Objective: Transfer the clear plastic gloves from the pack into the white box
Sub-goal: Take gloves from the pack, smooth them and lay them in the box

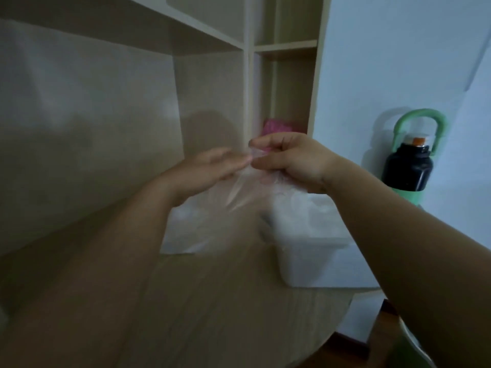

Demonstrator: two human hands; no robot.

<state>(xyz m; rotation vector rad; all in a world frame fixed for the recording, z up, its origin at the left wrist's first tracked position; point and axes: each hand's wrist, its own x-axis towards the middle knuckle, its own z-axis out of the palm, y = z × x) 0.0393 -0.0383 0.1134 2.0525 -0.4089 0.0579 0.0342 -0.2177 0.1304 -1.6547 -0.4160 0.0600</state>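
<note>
Currently I see the right hand [288, 162] pinching a glove [245, 188] above the pack [178, 235] and box [318, 251], with the left hand [210, 170] straight-fingered, its tips touching the glove.

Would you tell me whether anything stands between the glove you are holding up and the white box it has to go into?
Nothing visible does. The right hand pinches the clear glove, which hangs in the air just left of the white box; the box's top looks open, though the picture is blurred.

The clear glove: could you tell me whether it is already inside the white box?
No, the right hand pinches the clear glove aloft, outside the white box.
</note>
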